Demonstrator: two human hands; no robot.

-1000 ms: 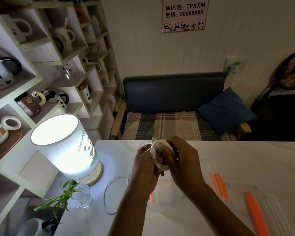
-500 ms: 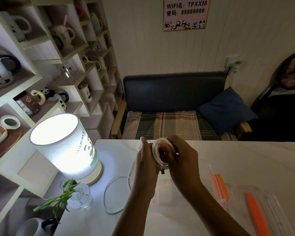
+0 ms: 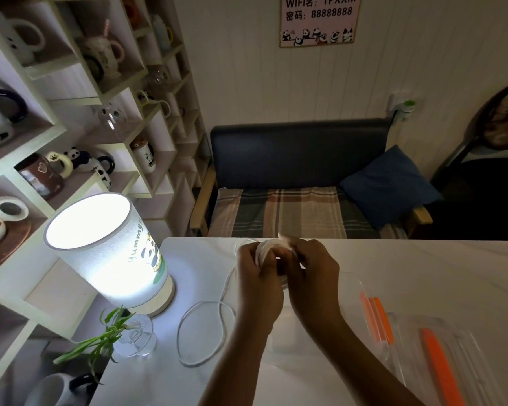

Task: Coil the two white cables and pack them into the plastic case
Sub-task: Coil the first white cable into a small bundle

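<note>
Both hands, left hand [image 3: 258,276] and right hand [image 3: 311,273], pinching white cable coil [image 3: 266,249] between them, tail looping left on table [image 3: 423,259]

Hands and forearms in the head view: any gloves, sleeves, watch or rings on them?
None visible. The left hand and right hand are bare, no gloves. Both forearms are uncovered down to the bottom edge of the frame, so no sleeves show. No watch, bracelet or ring can be made out, though the light is dim.
</note>
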